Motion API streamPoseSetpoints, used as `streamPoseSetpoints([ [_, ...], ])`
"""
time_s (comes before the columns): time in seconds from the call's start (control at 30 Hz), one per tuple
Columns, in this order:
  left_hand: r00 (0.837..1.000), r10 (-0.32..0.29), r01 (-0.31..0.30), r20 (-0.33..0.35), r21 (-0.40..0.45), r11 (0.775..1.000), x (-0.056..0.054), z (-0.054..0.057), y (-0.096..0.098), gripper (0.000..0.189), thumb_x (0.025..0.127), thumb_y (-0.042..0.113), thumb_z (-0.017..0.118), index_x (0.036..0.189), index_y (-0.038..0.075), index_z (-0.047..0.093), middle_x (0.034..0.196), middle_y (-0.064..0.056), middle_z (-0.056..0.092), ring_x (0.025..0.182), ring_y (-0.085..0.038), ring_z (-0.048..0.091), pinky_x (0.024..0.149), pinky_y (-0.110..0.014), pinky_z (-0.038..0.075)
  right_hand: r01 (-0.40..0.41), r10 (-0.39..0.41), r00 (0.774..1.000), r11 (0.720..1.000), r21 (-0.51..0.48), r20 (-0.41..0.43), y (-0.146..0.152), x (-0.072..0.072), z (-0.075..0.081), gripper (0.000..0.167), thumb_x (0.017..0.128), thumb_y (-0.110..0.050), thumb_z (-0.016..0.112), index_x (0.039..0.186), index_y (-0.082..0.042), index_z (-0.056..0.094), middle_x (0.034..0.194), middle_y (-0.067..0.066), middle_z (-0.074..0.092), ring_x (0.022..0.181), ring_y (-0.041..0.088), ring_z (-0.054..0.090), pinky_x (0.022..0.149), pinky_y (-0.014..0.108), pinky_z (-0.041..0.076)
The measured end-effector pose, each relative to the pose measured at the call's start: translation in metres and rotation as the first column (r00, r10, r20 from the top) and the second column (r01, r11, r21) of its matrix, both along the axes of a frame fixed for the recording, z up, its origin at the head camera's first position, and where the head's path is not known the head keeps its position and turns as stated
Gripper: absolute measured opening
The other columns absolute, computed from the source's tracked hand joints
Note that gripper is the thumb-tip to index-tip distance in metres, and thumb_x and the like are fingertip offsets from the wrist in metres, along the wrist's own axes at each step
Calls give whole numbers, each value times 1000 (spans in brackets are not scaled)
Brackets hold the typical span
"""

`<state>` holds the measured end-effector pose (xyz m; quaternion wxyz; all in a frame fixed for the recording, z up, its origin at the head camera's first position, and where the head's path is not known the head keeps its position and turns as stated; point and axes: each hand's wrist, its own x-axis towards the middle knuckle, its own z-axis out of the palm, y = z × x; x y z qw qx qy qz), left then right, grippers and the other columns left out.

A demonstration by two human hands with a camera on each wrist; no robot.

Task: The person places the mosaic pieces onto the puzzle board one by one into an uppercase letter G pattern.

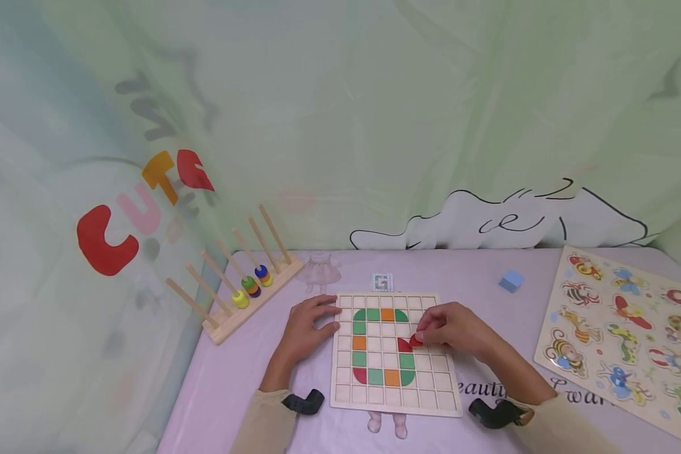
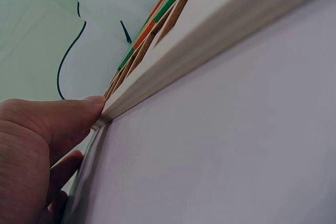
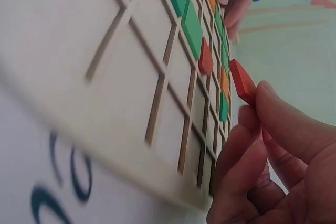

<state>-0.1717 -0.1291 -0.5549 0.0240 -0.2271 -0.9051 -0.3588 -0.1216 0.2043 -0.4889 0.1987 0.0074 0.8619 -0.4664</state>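
Note:
A square wooden grid board (image 1: 439, 401) lies on the table with green, orange and red pieces forming a ring in its cells. My left hand (image 1: 306, 328) rests at the board's left edge, fingers relaxed. In the left wrist view its thumb (image 2: 79, 113) touches the edge. My right hand (image 1: 454, 325) pinches a red piece (image 3: 243, 82) between thumb and fingertips, over the board's right half. In the head view that piece overlaps the right side of a red tile (image 1: 404, 345) set in the grid. Another red piece (image 1: 360, 376) sits at the ring's lower left corner.
Behind the board lies a small pattern card (image 1: 382, 282). A wooden peg rack (image 1: 227, 326) with a few coloured rings stands at the left. Toward the back right is a blue block (image 1: 511, 281), and a large insect puzzle board (image 1: 550, 340) lies far right.

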Motion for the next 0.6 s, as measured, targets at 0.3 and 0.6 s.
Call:
streamPoseSetpoints([
  [0.3, 1000, -6, 7, -19, 10, 1000, -2, -2, 0, 28, 89, 23, 77, 117, 19, 77, 140, 3, 65, 138, -22, 53, 116, -55, 35, 8, -8, 1000, 1000, 13, -21, -28, -5, -1, 11, 85, -24, 83, 88, -15, 76, 77, 1, 67, 74, 19, 55, 54, 25, 42],
  [0.6, 1000, -7, 7, -17, 1, 1000, -3, -4, 0, 29, 89, 24, 77, 118, 20, 77, 140, 4, 64, 138, -21, 53, 116, -54, 36, 45, -40, 998, 994, 99, -52, -49, -7, -5, 10, 83, -25, 85, 82, -17, 78, 78, -2, 70, 81, 17, 59, 66, 28, 47],
])
